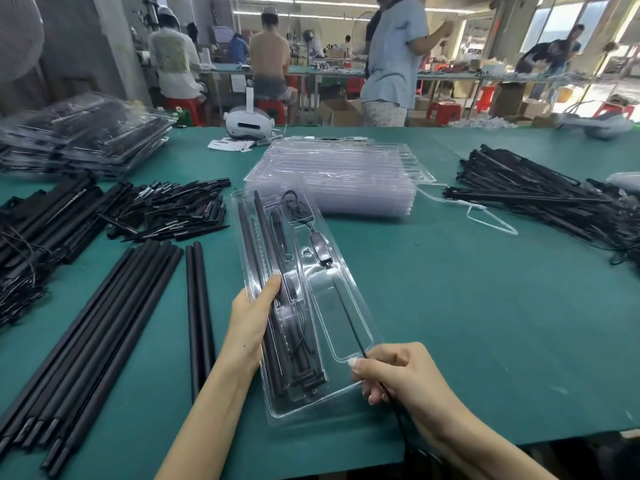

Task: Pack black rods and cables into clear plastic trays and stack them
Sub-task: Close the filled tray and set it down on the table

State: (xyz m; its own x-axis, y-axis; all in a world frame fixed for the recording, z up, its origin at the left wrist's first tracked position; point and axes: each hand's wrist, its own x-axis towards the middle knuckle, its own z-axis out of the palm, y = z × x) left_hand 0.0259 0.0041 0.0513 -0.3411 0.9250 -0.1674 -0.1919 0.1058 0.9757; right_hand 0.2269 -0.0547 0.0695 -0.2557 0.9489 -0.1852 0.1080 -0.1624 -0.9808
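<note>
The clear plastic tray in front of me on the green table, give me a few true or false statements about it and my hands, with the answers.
1. The left hand rests on the clear plastic tray over the long black rods. True.
2. The right hand is empty. False: it pinches a thin black cable that runs over the tray's large compartment.
3. The stack of empty clear trays lies beyond the tray being packed. True.
4. The white headset sits inside the tray. False: it sits at the table's far edge.
</note>
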